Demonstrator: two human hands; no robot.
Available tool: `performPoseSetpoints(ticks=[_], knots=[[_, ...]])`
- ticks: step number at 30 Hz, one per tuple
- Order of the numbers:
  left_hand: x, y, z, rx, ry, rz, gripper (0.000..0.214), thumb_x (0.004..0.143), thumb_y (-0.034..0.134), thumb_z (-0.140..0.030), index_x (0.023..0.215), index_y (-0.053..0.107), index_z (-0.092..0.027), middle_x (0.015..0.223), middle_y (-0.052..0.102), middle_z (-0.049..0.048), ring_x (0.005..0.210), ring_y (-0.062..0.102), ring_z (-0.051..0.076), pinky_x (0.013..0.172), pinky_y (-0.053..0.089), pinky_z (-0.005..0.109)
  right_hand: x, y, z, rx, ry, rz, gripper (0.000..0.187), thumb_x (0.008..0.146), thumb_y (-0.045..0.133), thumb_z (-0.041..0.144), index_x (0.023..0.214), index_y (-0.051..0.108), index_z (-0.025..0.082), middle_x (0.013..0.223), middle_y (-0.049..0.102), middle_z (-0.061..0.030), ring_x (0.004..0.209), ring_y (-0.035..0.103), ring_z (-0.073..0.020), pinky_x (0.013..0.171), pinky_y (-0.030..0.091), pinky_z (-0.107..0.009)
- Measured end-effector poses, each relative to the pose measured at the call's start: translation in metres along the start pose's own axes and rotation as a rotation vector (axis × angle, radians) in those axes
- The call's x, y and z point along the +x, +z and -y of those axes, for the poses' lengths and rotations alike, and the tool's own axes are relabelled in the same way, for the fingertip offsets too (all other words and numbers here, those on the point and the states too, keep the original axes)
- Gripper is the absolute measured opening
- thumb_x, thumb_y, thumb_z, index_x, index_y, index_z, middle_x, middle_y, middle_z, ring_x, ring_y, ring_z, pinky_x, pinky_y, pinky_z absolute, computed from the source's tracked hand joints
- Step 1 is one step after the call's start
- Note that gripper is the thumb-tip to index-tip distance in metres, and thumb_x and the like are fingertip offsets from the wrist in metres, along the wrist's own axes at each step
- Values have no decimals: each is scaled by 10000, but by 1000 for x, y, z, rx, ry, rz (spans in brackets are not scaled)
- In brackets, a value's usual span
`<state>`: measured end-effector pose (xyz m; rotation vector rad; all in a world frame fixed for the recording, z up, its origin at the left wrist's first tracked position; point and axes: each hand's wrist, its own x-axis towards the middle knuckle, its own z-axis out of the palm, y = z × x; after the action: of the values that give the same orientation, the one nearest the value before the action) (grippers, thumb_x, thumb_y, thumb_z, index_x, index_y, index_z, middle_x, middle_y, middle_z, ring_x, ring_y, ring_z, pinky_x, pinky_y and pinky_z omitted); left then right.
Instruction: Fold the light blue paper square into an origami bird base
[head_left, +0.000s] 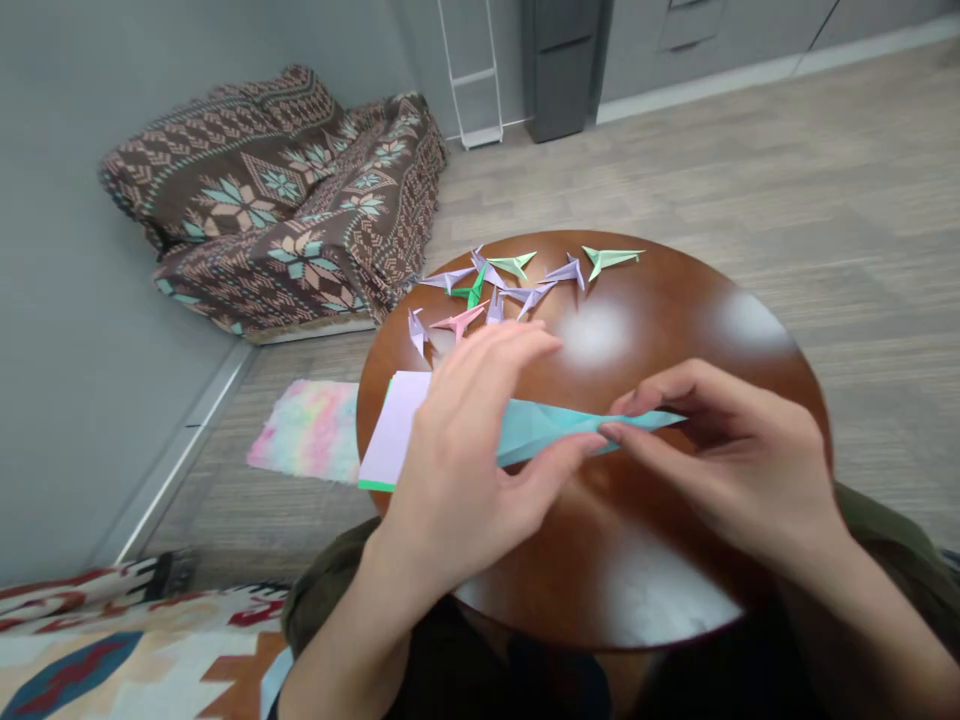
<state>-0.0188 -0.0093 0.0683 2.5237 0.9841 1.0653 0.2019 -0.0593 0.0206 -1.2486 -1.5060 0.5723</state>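
My right hand [727, 460] pinches the pointed end of a long folded strip of light blue origami paper [559, 430] between thumb and fingers. My left hand [465, 450] grips the strip's other part, with the thumb along its lower edge. Under that hand lies a sheet of lilac paper [394, 425] with a green edge showing beneath. Several small folded paper darts in lilac, mint, green and pink [510, 285] lie in a loose group beyond my fingers. All of this rests on a round polished wooden table [697, 290].
A patterned brown throw covers a low sofa or cushion [277, 200] at the far left. A pastel fluffy mat [307, 430] lies on the wood-look floor beside the table. A patterned rug [127, 650] lies at the lower left, and grey cabinets [562, 60] stand at the back.
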Motion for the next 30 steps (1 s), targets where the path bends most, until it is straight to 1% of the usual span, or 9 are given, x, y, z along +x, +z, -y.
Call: performPoseSetpoints(ticks=[3, 5, 7, 10, 15, 20, 26, 28, 30], knots=[[-1, 3, -9, 25, -21, 230, 310, 940, 739, -351, 1163, 573, -216, 1178, 741, 65, 1123, 695, 250, 1023, 501, 398, -4, 5, 3, -99, -81, 66, 88, 915, 772, 231, 860, 706, 251, 806, 810, 7, 657, 757, -177, 587, 544, -271], [-2, 9, -7, 47, -58, 305, 224, 959, 716, -348, 1059, 568, -213, 1047, 741, 30, 1009, 700, 229, 915, 502, 364, -5, 6, 2, -109, -86, 75, 87, 926, 771, 256, 862, 713, 249, 804, 821, 4, 661, 769, -181, 581, 538, -272], [-3, 11, -3, 36, -85, 339, 180, 975, 692, -336, 1002, 559, -218, 954, 722, -4, 906, 691, 199, 805, 481, 320, -5, 6, 0, -103, -81, 80, 89, 925, 783, 275, 870, 716, 254, 811, 827, 6, 668, 776, -181, 587, 540, -271], [-4, 10, 2, -28, -101, 328, 124, 994, 663, -277, 992, 551, -224, 884, 692, -45, 789, 661, 144, 696, 432, 269, -5, 4, -3, -101, -78, 66, 95, 908, 810, 285, 890, 718, 270, 824, 828, 18, 677, 779, -180, 587, 534, -274], [-1, 4, 4, -27, -83, 317, 190, 950, 730, -237, 903, 548, -212, 777, 630, -69, 679, 585, 107, 621, 368, 247, -3, 0, -5, -138, -32, 36, 135, 883, 837, 322, 876, 710, 279, 832, 821, 22, 679, 763, -190, 573, 512, -298], [1, 2, 9, -9, -94, 308, 197, 901, 772, -149, 876, 583, -199, 759, 639, -75, 675, 579, 97, 639, 376, 236, 0, -3, -5, -172, 9, 28, 148, 859, 853, 353, 805, 742, 270, 775, 807, 20, 622, 723, -185, 576, 513, -303], [1, -3, 14, 0, -118, 323, 152, 876, 777, -104, 878, 652, -191, 752, 672, -75, 673, 593, 98, 647, 391, 238, 2, -7, -2, -5, 158, 84, 204, 790, 905, 399, 764, 785, 236, 827, 833, -31, 697, 770, -224, 622, 589, -304], [2, -4, 14, -11, -136, 331, 130, 872, 777, -96, 879, 687, -189, 752, 693, -72, 681, 611, 99, 656, 402, 237, 2, -8, -1, 50, 203, 58, 205, 775, 919, 385, 745, 783, 235, 821, 831, -30, 698, 771, -216, 646, 611, -296], [3, -5, 13, -50, -168, 331, 110, 870, 783, -102, 867, 717, -189, 746, 714, -72, 681, 630, 97, 664, 416, 231, 4, -9, 0, 85, 232, -19, 197, 759, 934, 356, 739, 777, 238, 805, 824, -22, 692, 766, -198, 647, 617, -274]])
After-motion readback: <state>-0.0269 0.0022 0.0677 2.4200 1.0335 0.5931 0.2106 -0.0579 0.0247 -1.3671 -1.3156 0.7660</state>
